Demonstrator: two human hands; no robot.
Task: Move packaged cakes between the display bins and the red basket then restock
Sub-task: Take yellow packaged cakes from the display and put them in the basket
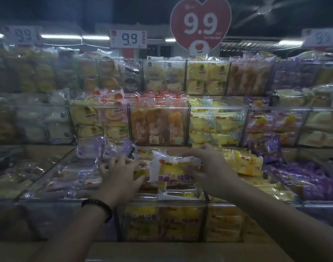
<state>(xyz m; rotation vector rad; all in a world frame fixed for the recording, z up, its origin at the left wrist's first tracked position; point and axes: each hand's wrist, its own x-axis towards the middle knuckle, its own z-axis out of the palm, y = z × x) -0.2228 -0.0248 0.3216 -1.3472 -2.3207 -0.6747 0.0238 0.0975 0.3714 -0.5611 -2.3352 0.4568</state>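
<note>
A packaged cake (169, 168) in a clear wrapper, yellow with a white end, sits at the top of the middle front display bin (162, 203). My right hand (207, 167) grips its right end with curled fingers. My left hand (120, 174) is at its left side, fingers curled over the packages there, thumb by the cake's wrapper. More yellow cakes (247, 163) lie piled to the right in the same row. No red basket is in view.
Clear acrylic bins of wrapped cakes rise in three tiers behind. Purple-wrapped cakes (309, 178) fill the right bin and pale ones (71, 176) the left. Price signs (128, 39) and a red heart sign (200, 23) stand above. A brown counter edge runs below.
</note>
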